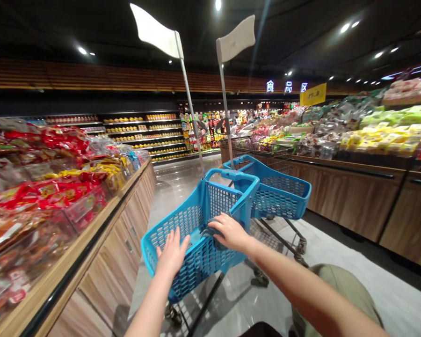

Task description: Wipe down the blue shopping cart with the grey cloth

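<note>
A small blue shopping cart [203, 271] with a lattice basket stands right in front of me. My left hand [173, 252] is at the near side of its basket, fingers stretched and apart, holding nothing. My right hand [231, 231] is on the rim nearer the handle, its fingers bent over a dark grey cloth [210, 229] pressed against the cart. The hand covers part of the cloth. Behind stands a second blue cart [280, 194]. From each cart rises a pole with a white flag, one flag [157, 32] to the left and another flag [236, 40] to the right.
On the left runs a wood-panelled counter [115, 248] heaped with red packets [66, 192]. Another wood-panelled counter [344, 196] with bagged goods bounds the right. Stocked shelves [143, 133] line the back. Shiny grey floor [171, 187] shows between the counters. My knee [340, 290] is at lower right.
</note>
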